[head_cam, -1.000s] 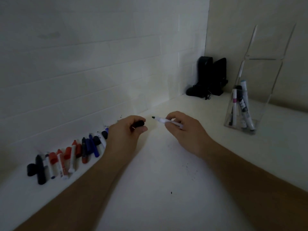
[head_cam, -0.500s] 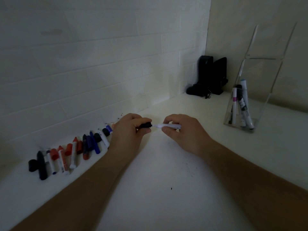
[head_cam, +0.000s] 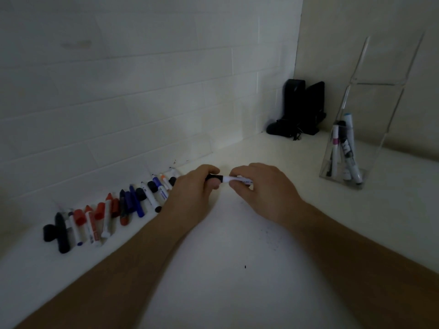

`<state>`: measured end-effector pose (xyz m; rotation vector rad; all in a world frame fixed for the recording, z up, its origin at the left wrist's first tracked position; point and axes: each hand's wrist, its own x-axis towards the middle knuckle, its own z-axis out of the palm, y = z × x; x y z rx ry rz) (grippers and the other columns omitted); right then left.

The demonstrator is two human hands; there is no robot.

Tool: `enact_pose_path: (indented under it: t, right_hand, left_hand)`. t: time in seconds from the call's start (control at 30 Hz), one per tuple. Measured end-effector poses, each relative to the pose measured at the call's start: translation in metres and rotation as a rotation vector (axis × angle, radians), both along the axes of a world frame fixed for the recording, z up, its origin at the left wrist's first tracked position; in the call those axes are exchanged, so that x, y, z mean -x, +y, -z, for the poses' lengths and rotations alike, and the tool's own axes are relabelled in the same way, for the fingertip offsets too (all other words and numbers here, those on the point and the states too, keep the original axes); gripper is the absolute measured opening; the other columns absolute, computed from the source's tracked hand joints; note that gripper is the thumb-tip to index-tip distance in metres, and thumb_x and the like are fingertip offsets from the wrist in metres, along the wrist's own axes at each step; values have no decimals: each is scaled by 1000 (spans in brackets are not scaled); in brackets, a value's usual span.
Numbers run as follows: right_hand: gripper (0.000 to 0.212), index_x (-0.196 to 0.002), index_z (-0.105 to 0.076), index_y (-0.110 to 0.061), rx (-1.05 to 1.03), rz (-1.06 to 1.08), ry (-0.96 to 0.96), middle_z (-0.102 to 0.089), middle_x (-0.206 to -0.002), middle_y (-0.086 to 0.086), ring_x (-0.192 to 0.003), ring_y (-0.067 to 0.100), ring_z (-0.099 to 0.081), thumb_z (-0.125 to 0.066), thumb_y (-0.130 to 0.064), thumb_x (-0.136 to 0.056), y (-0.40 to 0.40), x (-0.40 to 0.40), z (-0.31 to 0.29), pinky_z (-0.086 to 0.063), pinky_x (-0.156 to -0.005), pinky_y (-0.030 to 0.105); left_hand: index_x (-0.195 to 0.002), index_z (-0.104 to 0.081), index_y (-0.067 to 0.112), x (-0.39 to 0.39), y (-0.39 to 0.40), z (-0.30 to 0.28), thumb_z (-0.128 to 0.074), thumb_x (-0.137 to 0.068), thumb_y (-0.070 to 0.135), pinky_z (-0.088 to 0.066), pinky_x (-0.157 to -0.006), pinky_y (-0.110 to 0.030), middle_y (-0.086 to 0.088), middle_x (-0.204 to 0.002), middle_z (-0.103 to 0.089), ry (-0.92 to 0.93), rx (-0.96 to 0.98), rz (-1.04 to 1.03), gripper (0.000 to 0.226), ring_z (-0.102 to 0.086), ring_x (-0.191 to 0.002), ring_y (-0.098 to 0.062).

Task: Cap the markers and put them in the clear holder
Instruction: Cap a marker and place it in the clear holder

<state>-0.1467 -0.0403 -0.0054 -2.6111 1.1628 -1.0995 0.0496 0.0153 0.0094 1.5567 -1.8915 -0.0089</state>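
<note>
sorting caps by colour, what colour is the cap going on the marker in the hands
Black: the cap on the white marker, seen in the head view.

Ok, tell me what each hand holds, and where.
Left hand pinches the black cap; right hand grips the white marker's barrel.

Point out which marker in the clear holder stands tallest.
The marker with the light blue cap at the back of the clear holder; its top rises above the pink-banded and black ones beside it.

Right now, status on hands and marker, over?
Left hand grips black cap; right hand pinches white marker. Cap on the tip. Clear holder at right holds several markers; path unobstructed.
</note>
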Motion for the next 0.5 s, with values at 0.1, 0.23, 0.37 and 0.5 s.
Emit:
enact_pose_path:
  t: [0.1, 0.23, 0.37, 0.5]
  right_hand:
    - [20, -76, -51, -38, 64, -8, 6, -47, -68, -9, -62, 13, -47, -46, -47, -93, 0, -1, -2, -33, -60, 30]
    - [34, -76, -60, -33, 102, 59, 76, -43, -64, -8, -59, 12, -46, -44, -55, -97, 6, 1, -4, -39, -53, 33]
    - [37, -88, -65, -34, 123, 92, 128, -43, -65, -5, -61, 11, -48, -39, -59, -100, 15, 2, -10, -41, -53, 30]
    - [42, -93, -66, -36, 98, 77, 115, -48, -68, -6, -64, 11, -50, -33, -61, -98, 14, 2, -9, -42, -57, 32]
  left_hand:
    - [-111, -65, 14, -2, -3, 1, -53, -98, 12, -41, -71, -31, -4, -94, -70, -172, -58, 20, 18, -63, -82, -21]
    - [-101, -56, 8, 5, 5, 0, -40, -103, 21, -43, -66, -39, -2, -74, -51, -251, -66, 16, 20, -50, -68, -22]
    - [-97, -52, 11, 9, 6, -2, -39, -105, 21, -37, -62, -37, 1, -73, -48, -228, -42, 7, 18, -46, -67, -21]
    - [-96, -53, 9, 11, 6, -2, -41, -104, 20, -36, -60, -37, -1, -74, -49, -223, -23, 19, 18, -46, -68, -22]
